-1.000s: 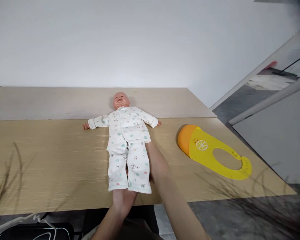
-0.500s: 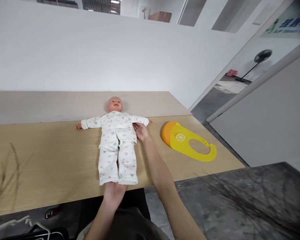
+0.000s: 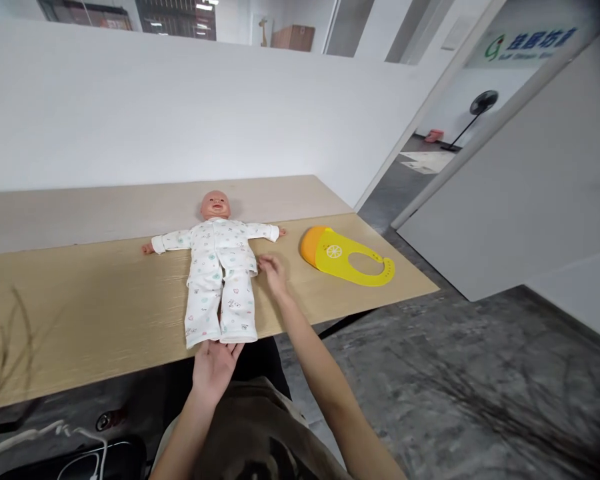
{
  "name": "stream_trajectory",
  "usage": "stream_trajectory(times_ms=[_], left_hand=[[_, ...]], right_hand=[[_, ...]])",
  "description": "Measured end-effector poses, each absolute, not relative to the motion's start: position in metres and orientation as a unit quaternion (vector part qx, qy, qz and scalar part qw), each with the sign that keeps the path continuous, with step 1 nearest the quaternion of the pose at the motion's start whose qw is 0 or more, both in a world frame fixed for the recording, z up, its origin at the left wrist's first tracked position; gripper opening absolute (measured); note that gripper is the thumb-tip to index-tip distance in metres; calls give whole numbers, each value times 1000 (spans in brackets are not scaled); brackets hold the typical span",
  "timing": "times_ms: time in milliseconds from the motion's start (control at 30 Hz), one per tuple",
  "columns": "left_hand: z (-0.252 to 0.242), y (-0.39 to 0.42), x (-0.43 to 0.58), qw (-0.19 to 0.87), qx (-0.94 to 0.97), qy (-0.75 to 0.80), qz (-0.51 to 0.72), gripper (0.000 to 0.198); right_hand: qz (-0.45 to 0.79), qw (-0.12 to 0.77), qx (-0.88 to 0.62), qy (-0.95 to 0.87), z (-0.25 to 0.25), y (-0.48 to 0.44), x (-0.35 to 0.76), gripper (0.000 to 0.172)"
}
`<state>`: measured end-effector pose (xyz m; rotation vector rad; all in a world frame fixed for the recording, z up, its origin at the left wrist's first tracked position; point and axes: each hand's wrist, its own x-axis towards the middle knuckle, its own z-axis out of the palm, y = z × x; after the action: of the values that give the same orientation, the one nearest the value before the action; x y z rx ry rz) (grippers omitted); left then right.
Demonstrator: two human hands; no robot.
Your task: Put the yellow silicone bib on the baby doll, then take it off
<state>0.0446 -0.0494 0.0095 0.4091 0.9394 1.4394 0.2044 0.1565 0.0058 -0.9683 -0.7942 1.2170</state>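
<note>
A baby doll [image 3: 221, 250] in white patterned pyjamas lies on its back on the table [image 3: 115, 300], arms spread and head away from me. My left hand [image 3: 214, 367] is palm up at the trouser hems, its fingers stretched out with the tips partly hidden under the cloth. Beside the doll's hip, on the right, my right hand [image 3: 274, 273] hovers with fingers apart, close to the jacket's lower edge and holding nothing. To the right of it lies a yellow silicone bib [image 3: 337, 270] with an orange pocket and a round neck opening.
A white wall [image 3: 180, 113] rises behind the table. On the right is a grey panel [image 3: 505, 180], with a doorway and a standing fan [image 3: 483, 102] beyond. White cables [image 3: 75, 432] and a black object [image 3: 125, 460] are at lower left, below the table edge.
My left hand has drawn back from beneath the trouser legs toward me. My right hand has come out from beside the doll's waist. The camera view has turned to the right.
</note>
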Motion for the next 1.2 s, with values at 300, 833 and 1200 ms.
stream_trajectory(times_ms=[300,833,1200], left_hand=[[-7,-103,42,560,205,483,641,26],[-35,-97,8,-158,747,523,379,44],[-33,-91,18,-196,763,537,302,62]], right_hand=[[419,613,-469,-478,-3,149,201,25],[378,618,-475,-499,-6,147,201,28],[376,616,-481,-497,0,146,202,25]])
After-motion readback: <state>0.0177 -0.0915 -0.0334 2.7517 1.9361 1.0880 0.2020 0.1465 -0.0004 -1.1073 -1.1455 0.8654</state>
